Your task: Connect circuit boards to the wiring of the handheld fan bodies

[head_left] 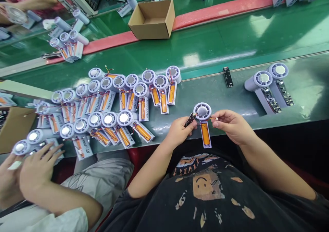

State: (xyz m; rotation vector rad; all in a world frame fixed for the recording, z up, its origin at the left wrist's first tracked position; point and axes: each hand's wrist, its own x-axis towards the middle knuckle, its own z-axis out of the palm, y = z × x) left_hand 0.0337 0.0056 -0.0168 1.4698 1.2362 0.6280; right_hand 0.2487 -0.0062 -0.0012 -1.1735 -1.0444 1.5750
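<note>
In front of me at the bench edge lies a lilac handheld fan (202, 111) with its round grille up and an orange battery (205, 133) showing in its open handle. My left hand (180, 130) is closed around a small black circuit board (190, 119), just left of the fan. On the other side, my right hand (228, 124) pinches a thin wire with a small white connector (216, 119) at its end. The wire runs to the fan's head. Another black circuit board (227, 77) rests on the bench beyond my hands.
Several similar fans (124, 117) with orange batteries crowd the bench at left. Two fans with boards fitted (267, 91) stand at right. A cardboard box (153, 21) sits across the green belt by the red strip (223, 10). At lower left are a co-worker's hands (38, 165).
</note>
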